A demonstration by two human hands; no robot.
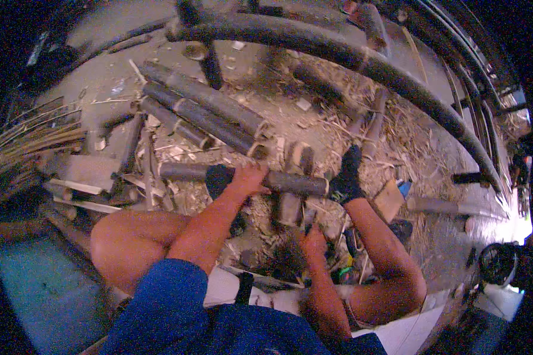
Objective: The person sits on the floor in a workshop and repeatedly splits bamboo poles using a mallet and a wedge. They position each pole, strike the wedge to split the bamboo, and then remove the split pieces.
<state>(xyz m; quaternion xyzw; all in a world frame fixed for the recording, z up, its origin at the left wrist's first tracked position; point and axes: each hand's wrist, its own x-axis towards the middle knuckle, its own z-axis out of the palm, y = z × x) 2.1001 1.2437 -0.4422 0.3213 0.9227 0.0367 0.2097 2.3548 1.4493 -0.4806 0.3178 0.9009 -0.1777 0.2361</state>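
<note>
My left hand (250, 178): closed over a dark bamboo length (296, 183), which lies crosswise before me over a short block (289, 213), its right end near my dark-shod right foot (350, 174). My right hand (315, 244): fist closed on a dark tool (309, 218), kind too blurred to tell, just below the bamboo. Beyond: several bamboo poles (210, 121), side by side; wood chips (302, 125), scattered.

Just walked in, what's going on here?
The left hand holds a dark pole that lies across a short log. The right hand, nearer the body and off the pole, is closed on what looks like a tool handle, too blurred to identify. More dark poles lie beyond, among pale scraps.
</note>
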